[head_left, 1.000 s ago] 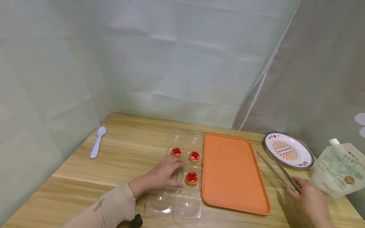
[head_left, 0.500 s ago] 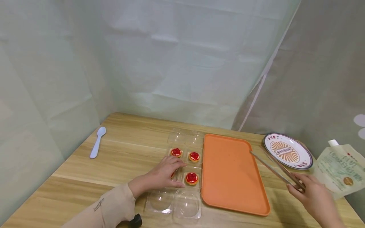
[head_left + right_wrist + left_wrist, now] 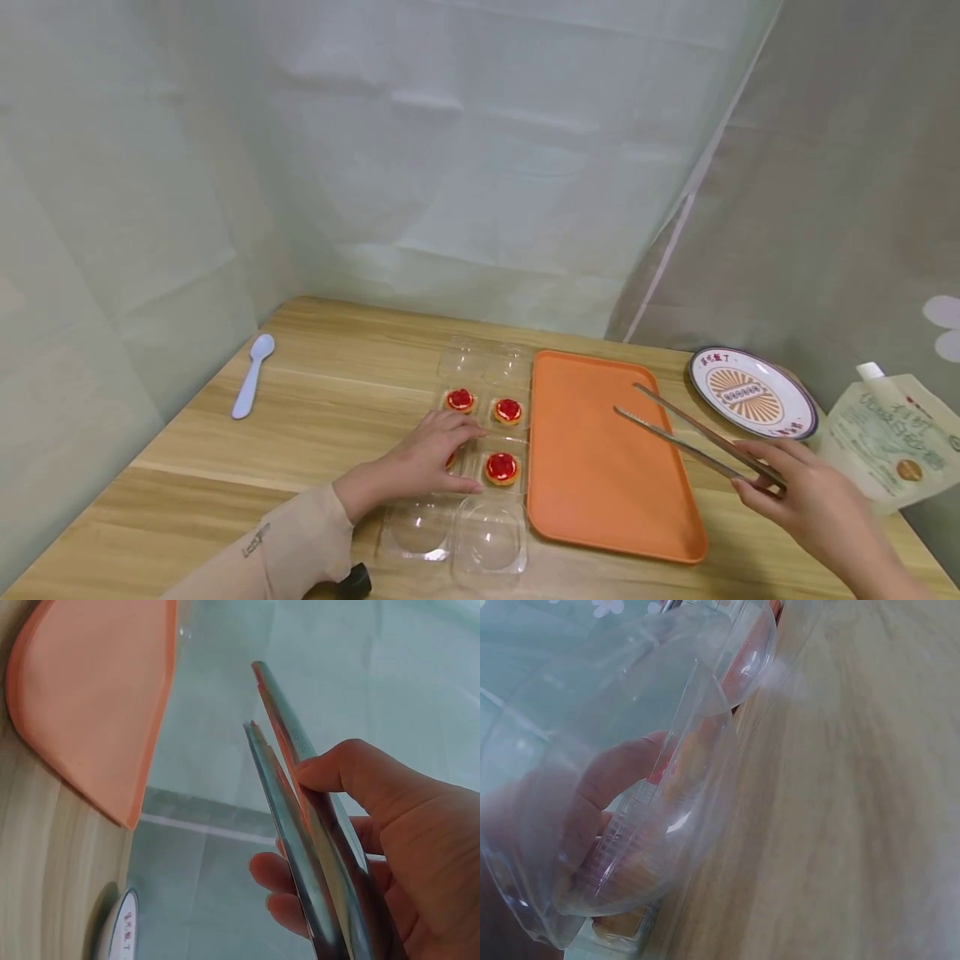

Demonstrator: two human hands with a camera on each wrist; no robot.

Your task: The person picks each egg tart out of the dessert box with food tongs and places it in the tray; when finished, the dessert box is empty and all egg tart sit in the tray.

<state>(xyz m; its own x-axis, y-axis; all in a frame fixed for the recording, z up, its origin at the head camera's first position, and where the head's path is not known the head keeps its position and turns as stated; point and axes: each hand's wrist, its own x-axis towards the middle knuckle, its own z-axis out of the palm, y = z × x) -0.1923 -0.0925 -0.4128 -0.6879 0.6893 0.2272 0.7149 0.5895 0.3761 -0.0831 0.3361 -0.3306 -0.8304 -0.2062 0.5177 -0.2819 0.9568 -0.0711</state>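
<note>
My left hand (image 3: 420,458) lies over the left side of a clear plastic food container (image 3: 491,446), thumb and fingers bent round one compartment. Several small red-topped tarts (image 3: 502,468) sit in its compartments; the one under this hand is mostly hidden. Through a clear domed lid (image 3: 652,825), the left wrist view shows the curled fingers (image 3: 622,769) beside the container. Metal tongs (image 3: 690,442) are gripped in my right hand (image 3: 802,500), their arms apart and tips over the orange tray (image 3: 600,500). Nothing shows between the tips.
At the right back lies a white patterned plate (image 3: 752,393), beside a standing spouted pouch (image 3: 888,442). A pale blue spoon (image 3: 252,375) rests near the table's left edge. Pale curtains (image 3: 450,167) hang behind the wooden table (image 3: 337,358).
The right hand has raised the tongs and brought their tips leftward from beside the plate to over the tray. My left hand has stayed on the container.
</note>
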